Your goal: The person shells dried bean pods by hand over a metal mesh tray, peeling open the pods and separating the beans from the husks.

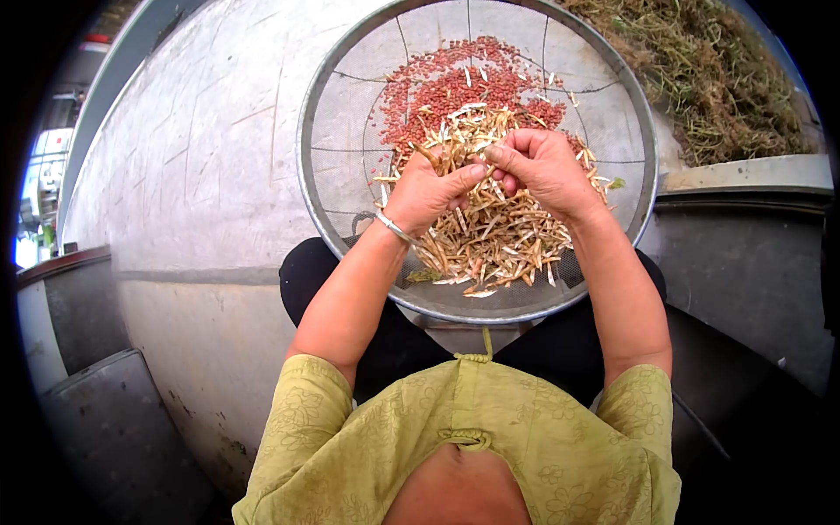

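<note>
A wide round mesh sieve (pixel 350 96) with a metal rim lies in front of me, close to my knees. Dry bean pods (pixel 499 241) are heaped in its near half, and loose red beans (pixel 477 86) are spread over the far part. Above the heap, my left hand (pixel 430 188) is closed around several dry pods that stick out past its fingers. My right hand (pixel 541 166) meets it, thumb and fingers pinched on a pod at the left hand's fingertips. That pod is mostly covered by the fingers. A metal bangle (pixel 396 227) circles my left wrist.
A pile of dried plants (pixel 700 79) lies at the upper right, behind a low ledge (pixel 744 175). Pale concrete floor (pixel 197 149) stretches to the left. A dark panel (pixel 122 429) stands at the lower left.
</note>
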A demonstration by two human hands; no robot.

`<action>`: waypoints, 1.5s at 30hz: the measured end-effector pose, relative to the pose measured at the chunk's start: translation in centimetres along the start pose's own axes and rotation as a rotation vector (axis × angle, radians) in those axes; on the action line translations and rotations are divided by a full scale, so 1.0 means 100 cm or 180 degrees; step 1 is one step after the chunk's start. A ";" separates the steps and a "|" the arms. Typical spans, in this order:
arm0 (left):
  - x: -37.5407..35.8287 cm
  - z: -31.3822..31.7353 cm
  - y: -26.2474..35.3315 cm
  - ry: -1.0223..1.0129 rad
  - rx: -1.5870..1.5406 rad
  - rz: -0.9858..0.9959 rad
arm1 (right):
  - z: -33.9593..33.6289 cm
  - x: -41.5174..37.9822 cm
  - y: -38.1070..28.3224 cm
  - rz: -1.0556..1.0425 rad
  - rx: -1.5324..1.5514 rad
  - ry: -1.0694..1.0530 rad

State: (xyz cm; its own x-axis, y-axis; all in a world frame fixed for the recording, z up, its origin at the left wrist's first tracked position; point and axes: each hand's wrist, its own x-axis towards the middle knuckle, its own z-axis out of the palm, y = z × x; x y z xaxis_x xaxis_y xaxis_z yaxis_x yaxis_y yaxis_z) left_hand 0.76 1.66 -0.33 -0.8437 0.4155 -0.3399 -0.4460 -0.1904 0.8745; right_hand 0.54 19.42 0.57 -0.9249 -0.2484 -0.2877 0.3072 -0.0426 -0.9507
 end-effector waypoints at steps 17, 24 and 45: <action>0.003 0.003 -0.011 0.0371 0.0350 0.0600 | 0.006 -0.002 0.004 -0.0172 0.0082 -0.0115; 0.006 -0.001 -0.018 0.0437 0.0775 0.0837 | 0.007 -0.002 0.003 -0.0262 -0.0144 0.0041; 0.011 -0.030 0.005 0.0426 -0.0473 0.0847 | -0.002 -0.005 0.022 -0.0659 -0.3442 0.0110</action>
State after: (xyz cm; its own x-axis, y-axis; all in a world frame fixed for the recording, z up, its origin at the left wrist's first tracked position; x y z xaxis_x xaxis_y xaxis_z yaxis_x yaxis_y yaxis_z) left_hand -1.35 -0.66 -1.31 -0.9638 0.2151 -0.1574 -0.2352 -0.4084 0.8820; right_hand 1.58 19.65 -1.41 -0.9468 -0.3065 -0.0982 -0.1972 0.7936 -0.5755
